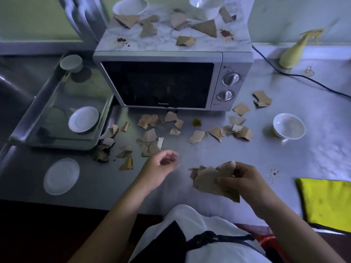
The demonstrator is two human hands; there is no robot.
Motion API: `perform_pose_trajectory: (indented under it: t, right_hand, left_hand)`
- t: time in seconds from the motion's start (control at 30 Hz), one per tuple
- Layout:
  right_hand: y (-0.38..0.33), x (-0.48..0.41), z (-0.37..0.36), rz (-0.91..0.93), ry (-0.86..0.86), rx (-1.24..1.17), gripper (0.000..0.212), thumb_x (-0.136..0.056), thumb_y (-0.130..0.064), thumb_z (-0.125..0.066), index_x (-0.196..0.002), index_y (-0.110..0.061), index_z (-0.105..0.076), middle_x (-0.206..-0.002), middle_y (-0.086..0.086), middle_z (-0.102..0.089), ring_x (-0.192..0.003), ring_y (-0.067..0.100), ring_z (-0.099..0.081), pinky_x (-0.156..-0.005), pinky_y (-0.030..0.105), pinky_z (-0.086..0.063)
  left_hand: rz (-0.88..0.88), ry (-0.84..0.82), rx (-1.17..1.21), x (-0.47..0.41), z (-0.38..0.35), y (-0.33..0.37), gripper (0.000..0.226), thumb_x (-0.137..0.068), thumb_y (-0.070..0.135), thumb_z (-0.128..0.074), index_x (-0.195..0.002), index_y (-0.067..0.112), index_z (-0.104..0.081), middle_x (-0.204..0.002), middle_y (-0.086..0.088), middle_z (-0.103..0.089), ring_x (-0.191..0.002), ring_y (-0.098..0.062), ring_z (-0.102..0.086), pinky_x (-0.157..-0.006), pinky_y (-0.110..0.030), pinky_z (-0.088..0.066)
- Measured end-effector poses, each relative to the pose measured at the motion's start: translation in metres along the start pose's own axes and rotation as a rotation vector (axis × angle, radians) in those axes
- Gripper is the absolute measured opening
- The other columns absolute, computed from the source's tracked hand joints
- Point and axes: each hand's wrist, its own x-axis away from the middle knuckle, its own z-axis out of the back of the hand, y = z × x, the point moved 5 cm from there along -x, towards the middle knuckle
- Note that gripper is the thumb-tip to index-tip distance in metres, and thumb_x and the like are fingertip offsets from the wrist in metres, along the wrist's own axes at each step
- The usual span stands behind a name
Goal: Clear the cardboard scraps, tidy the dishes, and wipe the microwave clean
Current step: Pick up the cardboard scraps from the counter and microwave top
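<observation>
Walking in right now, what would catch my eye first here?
Torn cardboard scraps litter the counter before the microwave, with more on its stained top. The right hand grips gathered scraps, the left hand hovers empty beside it. A bright yellow cloth lies at the counter's right edge.

The person wears a white top (191,219) over the torso, crossed near the waist by a black apron panel (167,242) and a thin black cord (228,237) knotted at the middle, while the left forearm (121,204), right forearm (284,215), left grip (159,168) and right grip (245,181) are bare.
</observation>
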Motion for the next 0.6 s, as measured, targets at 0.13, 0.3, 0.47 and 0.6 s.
perform_pose_trajectory:
  t: [0.13, 0.3, 0.47, 0.6]
  right_hand:
    - [0.001, 0.006, -0.006, -0.01, 0.133, -0.056, 0.018, -0.083, 0.002, -0.074, -0.097, -0.01, -0.076, -0.09, 0.015, -0.074, -0.078, 0.029, -0.072, -0.069, 0.048, -0.06]
    - [0.011, 0.019, -0.017, -0.011, 0.274, -0.11, 0.016, -0.083, 0.0, -0.075, -0.089, -0.014, -0.079, -0.084, 0.015, -0.074, -0.071, 0.027, -0.067, -0.066, 0.048, -0.054]
    - [0.03, 0.034, -0.025, -0.031, 0.361, -0.215, 0.018, -0.084, 0.001, -0.073, -0.096, -0.012, -0.078, -0.09, 0.027, -0.071, -0.075, 0.03, -0.065, -0.068, 0.045, -0.048]
    - [0.04, 0.045, -0.033, -0.028, 0.422, -0.28, 0.022, -0.08, 0.001, -0.075, -0.094, -0.015, -0.08, -0.09, 0.021, -0.074, -0.076, 0.027, -0.07, -0.072, 0.044, -0.051]
  left_hand:
    - [0.035, 0.082, -0.545, -0.043, 0.049, -0.046, 0.027, -0.087, 0.015, -0.068, -0.11, 0.028, -0.067, -0.105, 0.004, -0.066, -0.088, -0.016, -0.06, -0.07, -0.022, -0.043]
    - [-0.018, -0.054, -0.826, -0.08, 0.056, -0.053, 0.043, -0.091, 0.024, -0.058, -0.133, 0.029, -0.054, -0.12, 0.0, -0.059, -0.108, -0.023, -0.059, -0.076, -0.029, -0.04]
    - [-0.02, -0.183, -0.97, -0.099, 0.049, -0.053, 0.039, -0.085, 0.02, -0.061, -0.124, 0.026, -0.056, -0.132, 0.001, -0.054, -0.116, -0.024, -0.055, -0.091, -0.036, -0.049]
    - [-0.079, -0.16, -0.95, -0.098, 0.051, -0.054, 0.014, -0.086, 0.013, -0.058, -0.096, 0.022, -0.052, -0.101, 0.002, -0.063, -0.089, -0.026, -0.059, -0.075, -0.037, -0.051]
